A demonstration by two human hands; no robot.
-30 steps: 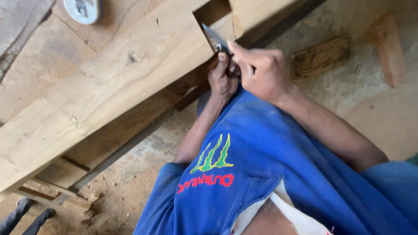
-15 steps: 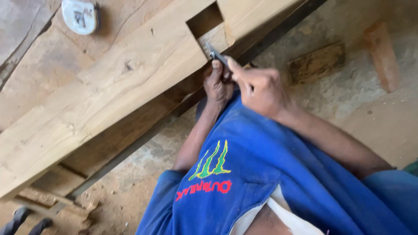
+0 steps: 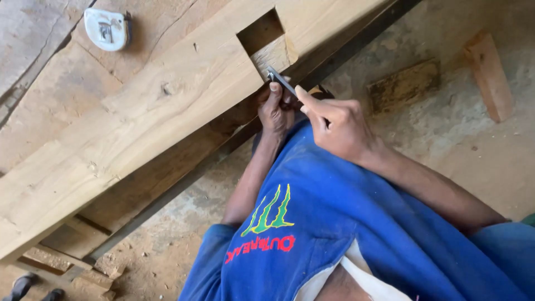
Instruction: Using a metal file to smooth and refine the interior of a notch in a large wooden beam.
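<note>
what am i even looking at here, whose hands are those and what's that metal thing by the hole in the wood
This is one picture from a camera worn on a person's head, looking down at their own two bare hands; there is no machine. The left hand and the right hand hold a narrow metal blade against the edge of a square notch cut in a long wooden beam. It looks like a chisel, though its handle is hidden. A white tape measure lies on the boards behind. Wood blocks lie on the dusty floor.
</note>
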